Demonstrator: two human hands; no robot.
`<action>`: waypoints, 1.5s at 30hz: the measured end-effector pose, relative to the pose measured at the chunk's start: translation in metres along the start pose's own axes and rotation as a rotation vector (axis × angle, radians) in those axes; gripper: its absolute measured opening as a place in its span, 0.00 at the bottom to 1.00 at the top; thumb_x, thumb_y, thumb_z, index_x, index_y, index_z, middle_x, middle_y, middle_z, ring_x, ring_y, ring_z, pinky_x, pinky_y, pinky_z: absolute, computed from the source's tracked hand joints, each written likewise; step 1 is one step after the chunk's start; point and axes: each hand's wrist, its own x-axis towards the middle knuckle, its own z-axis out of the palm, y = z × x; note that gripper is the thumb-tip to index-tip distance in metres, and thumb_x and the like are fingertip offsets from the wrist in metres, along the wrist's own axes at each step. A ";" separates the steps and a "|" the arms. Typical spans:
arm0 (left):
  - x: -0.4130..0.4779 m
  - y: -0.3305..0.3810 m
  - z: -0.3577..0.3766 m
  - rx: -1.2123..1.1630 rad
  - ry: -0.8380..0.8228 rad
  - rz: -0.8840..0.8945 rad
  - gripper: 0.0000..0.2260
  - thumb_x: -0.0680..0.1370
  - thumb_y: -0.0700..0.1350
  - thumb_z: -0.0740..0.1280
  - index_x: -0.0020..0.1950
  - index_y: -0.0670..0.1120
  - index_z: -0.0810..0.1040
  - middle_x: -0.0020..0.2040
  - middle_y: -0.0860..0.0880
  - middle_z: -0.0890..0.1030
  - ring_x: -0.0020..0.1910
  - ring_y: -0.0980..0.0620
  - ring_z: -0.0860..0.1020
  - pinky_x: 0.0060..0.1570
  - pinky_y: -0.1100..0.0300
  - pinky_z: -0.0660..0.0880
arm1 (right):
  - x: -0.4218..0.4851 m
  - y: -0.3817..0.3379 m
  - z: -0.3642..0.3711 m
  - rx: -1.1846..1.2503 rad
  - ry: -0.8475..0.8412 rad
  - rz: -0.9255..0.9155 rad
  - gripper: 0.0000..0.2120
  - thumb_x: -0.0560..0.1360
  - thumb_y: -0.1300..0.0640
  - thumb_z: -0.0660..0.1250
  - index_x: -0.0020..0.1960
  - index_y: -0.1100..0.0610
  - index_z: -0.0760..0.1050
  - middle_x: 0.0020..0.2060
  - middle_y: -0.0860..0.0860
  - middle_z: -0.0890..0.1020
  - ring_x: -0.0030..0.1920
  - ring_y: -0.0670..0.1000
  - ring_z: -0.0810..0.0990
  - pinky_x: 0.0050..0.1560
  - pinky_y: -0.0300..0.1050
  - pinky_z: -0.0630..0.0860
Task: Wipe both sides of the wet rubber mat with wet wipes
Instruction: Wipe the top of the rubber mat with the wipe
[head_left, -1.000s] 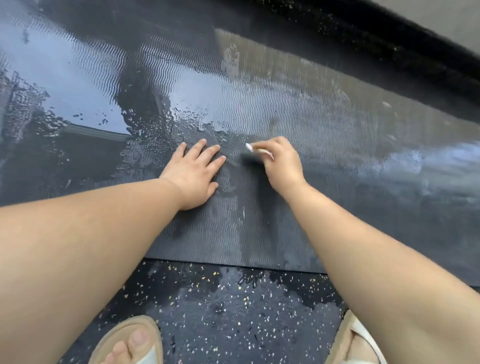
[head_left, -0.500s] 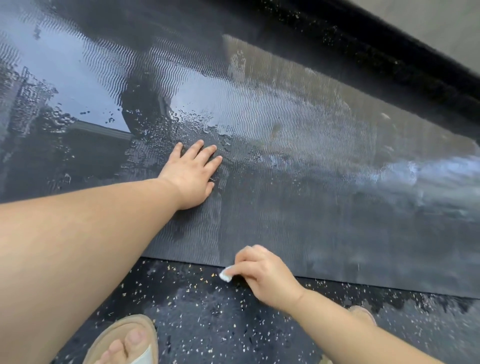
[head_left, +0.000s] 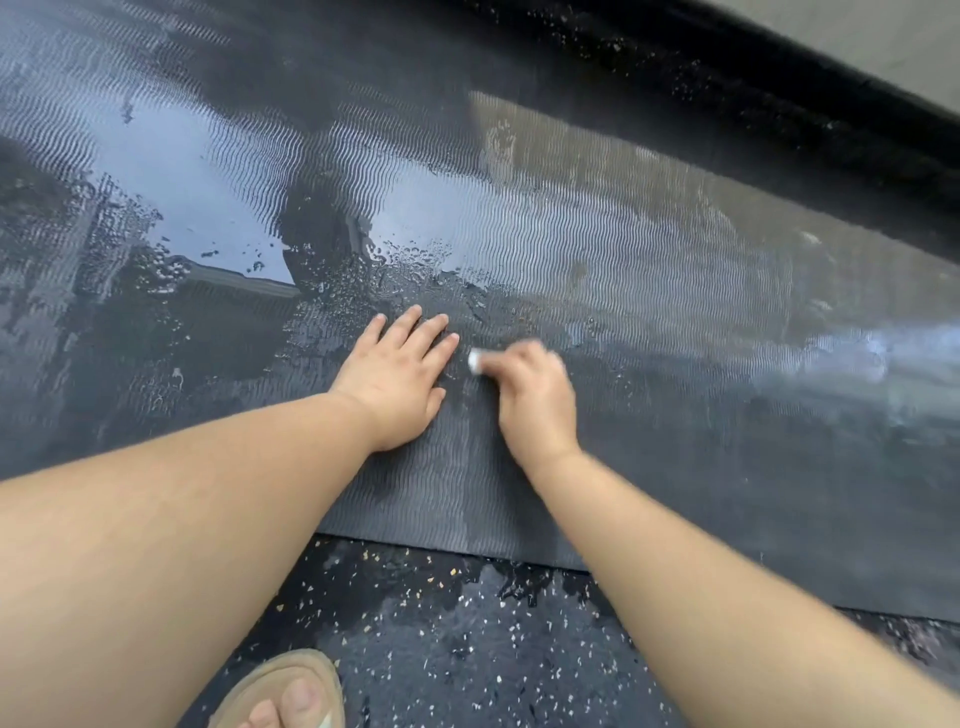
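Floor (head_left: 441, 649): dark, speckled, wet under your sandalled foot (head_left: 291, 696).
Rubber mat (head_left: 675, 312): flat on the floor, ribbed, water pooled far left.
Left hand (head_left: 397, 379): palm flat on the mat, fingers straight.
Right hand (head_left: 535, 395): your curled fingers grip a white wet wipe (head_left: 474, 360) against the mat, beside your left fingertips.

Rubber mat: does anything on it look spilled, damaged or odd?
No damage shows. Pooled water lies on the rubber mat beyond the left hand, beading at its near edge, as expected for a wet mat. The right hand grips a white wet wipe.
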 end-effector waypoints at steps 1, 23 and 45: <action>0.001 0.000 -0.001 0.000 0.006 0.000 0.28 0.80 0.57 0.50 0.78 0.50 0.46 0.78 0.50 0.45 0.76 0.47 0.44 0.73 0.47 0.45 | -0.025 -0.003 -0.004 0.012 -0.048 -0.083 0.13 0.70 0.70 0.66 0.45 0.55 0.83 0.39 0.56 0.78 0.38 0.59 0.76 0.42 0.48 0.73; 0.035 -0.008 -0.004 -0.085 0.137 -0.193 0.25 0.81 0.55 0.48 0.77 0.52 0.50 0.78 0.51 0.48 0.76 0.47 0.42 0.72 0.43 0.43 | -0.038 -0.001 0.002 0.053 -0.062 -0.152 0.14 0.68 0.69 0.70 0.47 0.53 0.83 0.38 0.51 0.77 0.35 0.54 0.73 0.38 0.41 0.73; 0.042 -0.015 0.003 -0.130 0.235 -0.311 0.29 0.77 0.56 0.40 0.78 0.50 0.49 0.78 0.48 0.50 0.76 0.44 0.46 0.73 0.45 0.41 | 0.022 0.003 0.015 0.006 0.040 -0.283 0.06 0.73 0.64 0.68 0.46 0.59 0.83 0.38 0.56 0.79 0.35 0.57 0.76 0.40 0.48 0.73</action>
